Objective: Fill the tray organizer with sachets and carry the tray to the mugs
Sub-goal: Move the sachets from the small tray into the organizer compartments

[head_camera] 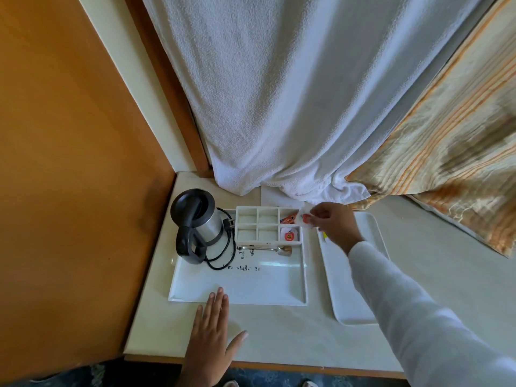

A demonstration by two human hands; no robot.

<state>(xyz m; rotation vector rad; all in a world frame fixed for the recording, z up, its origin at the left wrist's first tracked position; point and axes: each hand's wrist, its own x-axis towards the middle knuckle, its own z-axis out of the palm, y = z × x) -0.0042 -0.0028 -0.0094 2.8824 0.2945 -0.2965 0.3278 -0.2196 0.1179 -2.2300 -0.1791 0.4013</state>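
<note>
Left hand (212,328) flat — organizer (268,226) holds two sachets (289,235).

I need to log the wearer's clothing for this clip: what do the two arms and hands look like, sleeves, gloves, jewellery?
The right hand is bare, no glove, and its arm wears a long white sleeve of soft-looking fabric ending at the wrist. The left hand is also bare; the forearm shows no sleeve up to the frame edge. No rings, watch or bracelets are visible on either.

Pale table (279,331) carrying a white tray (237,291), a second empty tray (346,297) beside it, and a flat left hand (208,339).
</note>
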